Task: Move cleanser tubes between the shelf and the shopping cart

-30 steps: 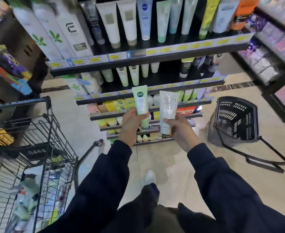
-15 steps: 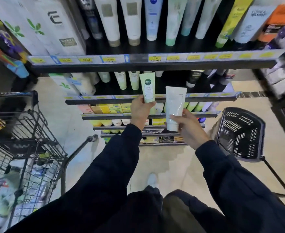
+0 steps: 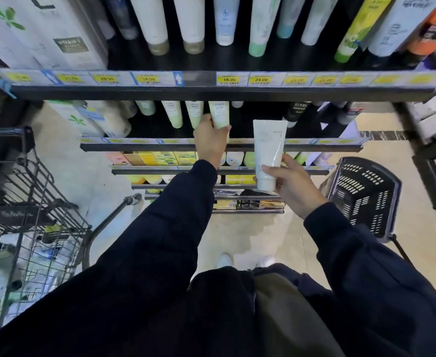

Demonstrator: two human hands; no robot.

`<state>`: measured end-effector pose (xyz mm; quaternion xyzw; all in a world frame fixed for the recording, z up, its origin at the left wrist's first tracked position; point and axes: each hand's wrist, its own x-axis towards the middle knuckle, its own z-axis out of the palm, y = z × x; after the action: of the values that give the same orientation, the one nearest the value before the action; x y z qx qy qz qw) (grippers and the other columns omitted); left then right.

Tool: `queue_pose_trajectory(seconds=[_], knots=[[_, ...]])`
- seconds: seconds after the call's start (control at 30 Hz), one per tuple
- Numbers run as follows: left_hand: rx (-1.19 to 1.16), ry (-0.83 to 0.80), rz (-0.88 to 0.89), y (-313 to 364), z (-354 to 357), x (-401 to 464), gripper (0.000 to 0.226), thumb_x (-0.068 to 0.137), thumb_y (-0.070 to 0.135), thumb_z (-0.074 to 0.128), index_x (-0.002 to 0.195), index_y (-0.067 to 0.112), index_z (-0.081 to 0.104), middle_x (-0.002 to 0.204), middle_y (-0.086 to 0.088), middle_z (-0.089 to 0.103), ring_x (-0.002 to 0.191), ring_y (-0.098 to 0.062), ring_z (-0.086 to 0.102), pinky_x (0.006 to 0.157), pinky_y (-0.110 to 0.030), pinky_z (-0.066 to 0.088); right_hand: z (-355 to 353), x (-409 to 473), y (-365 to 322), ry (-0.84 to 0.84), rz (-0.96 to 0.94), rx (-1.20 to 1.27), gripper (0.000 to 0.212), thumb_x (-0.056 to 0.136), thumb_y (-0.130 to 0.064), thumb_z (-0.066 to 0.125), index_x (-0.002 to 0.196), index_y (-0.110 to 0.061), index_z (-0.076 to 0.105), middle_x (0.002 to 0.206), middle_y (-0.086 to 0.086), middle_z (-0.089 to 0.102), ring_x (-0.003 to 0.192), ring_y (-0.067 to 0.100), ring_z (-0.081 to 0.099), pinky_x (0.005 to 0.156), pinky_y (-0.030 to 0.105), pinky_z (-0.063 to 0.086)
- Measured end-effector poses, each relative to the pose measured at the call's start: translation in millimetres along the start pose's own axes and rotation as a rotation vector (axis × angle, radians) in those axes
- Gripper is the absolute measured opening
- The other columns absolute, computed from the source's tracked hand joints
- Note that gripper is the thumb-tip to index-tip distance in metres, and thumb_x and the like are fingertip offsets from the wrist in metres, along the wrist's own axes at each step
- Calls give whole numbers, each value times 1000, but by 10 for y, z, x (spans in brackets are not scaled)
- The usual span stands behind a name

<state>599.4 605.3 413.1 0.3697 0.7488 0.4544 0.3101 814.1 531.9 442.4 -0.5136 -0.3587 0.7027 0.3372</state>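
Two upright cap-down tubes: green tube (image 3: 219,114) in left hand's (image 3: 210,143) grip, white tube (image 3: 268,153) in right hand's (image 3: 290,185).

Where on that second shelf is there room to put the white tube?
There is a bare dark patch on the second shelf, between the green tube gripped by the left hand and the black tubes, just behind the white tube in the right hand. Left of the green tube, pale green tubes crowd together.

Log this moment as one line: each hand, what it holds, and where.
left hand: grips pale green tube, at second shelf | right hand: holds white tube upright, off shelf | shopping cart: at left
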Motion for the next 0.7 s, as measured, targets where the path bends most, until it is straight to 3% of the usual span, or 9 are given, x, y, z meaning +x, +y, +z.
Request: queue_pose_trajectory(seconds=[0.1, 0.2, 0.4, 0.5, 0.7], knots=[[29, 4, 16, 1, 54, 88, 24, 89, 20, 79, 99, 8, 60, 82, 2, 64, 72, -12, 59, 68, -30, 54, -37, 42, -43, 10, 3, -23, 41, 95, -5, 70, 133, -9, 58, 111, 6, 78, 95, 26, 76, 80, 40, 60], [87, 2, 45, -23, 102, 163, 26, 88, 21, 79, 99, 8, 59, 85, -3, 67, 77, -19, 64, 74, -38, 59, -40, 89, -46, 16, 7, -18, 41, 94, -4, 70, 133, -8, 58, 111, 7, 77, 95, 26, 75, 80, 39, 59], [223, -14, 100, -144, 180, 310, 30, 87, 19, 79, 105, 7, 59, 98, -7, 69, 87, -27, 68, 75, -40, 59, -4, 149, -14, 17, 23, -44, 44, 94, -7, 72, 135, -8, 56, 122, 12, 74, 101, 29, 75, 90, 47, 60], [316, -2, 89, -222, 200, 327, 32, 87, 23, 77, 105, 8, 56, 95, -10, 70, 86, -34, 68, 67, -41, 56, 6, 153, -5, 9, 35, -50, 47, 94, -10, 72, 138, -12, 55, 128, 10, 72, 115, 32, 70, 88, 42, 58], [371, 29, 89, -231, 207, 361, 31, 91, 24, 72, 110, 10, 52, 91, -10, 70, 84, -37, 67, 69, -46, 56, -15, 147, 12, 37, 36, -67, 45, 94, -10, 72, 136, -15, 57, 128, 8, 72, 117, 33, 69, 90, 45, 60]])
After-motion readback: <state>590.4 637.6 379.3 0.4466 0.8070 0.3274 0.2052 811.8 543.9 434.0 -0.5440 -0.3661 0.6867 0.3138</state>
